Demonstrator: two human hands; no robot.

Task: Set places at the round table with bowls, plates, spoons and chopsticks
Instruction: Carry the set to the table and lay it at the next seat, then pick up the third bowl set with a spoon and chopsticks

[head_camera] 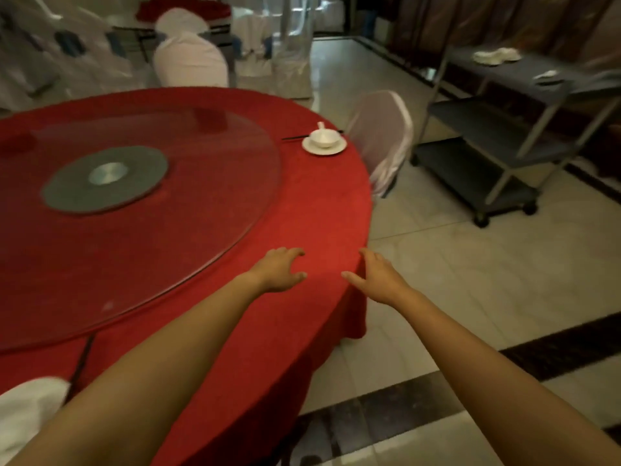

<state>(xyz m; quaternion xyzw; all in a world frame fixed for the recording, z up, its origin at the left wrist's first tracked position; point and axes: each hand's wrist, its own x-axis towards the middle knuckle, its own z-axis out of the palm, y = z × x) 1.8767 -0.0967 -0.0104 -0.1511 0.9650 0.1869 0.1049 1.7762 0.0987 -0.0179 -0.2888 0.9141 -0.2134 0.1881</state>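
While neither hand holds anything, both reach over the near right rim of the round table [319, 213]. The left hand [280, 269] is spread above the red cloth with its fingers loosely curved. The right hand [378, 279] is at the very edge of the cloth, thumb out and fingers relaxed. Whether either palm actually touches the cloth I cannot tell.

Farther round the rim, to the far right, one place is laid. A white plate [324, 149] carries a bowl [322, 137] with a spoon [321, 126] standing in it. Dark chopsticks [295, 137] lie just behind the plate, their long axis running left to right. A white-covered chair [383, 136] stands just right of that setting.

White crockery [497, 57], too blurred to sort, sits on top of the grey cart [504, 112], well apart at the far right. If the next place draws from there, the stock lies right of and beyond both hands, so the right hand is probably the nearer.
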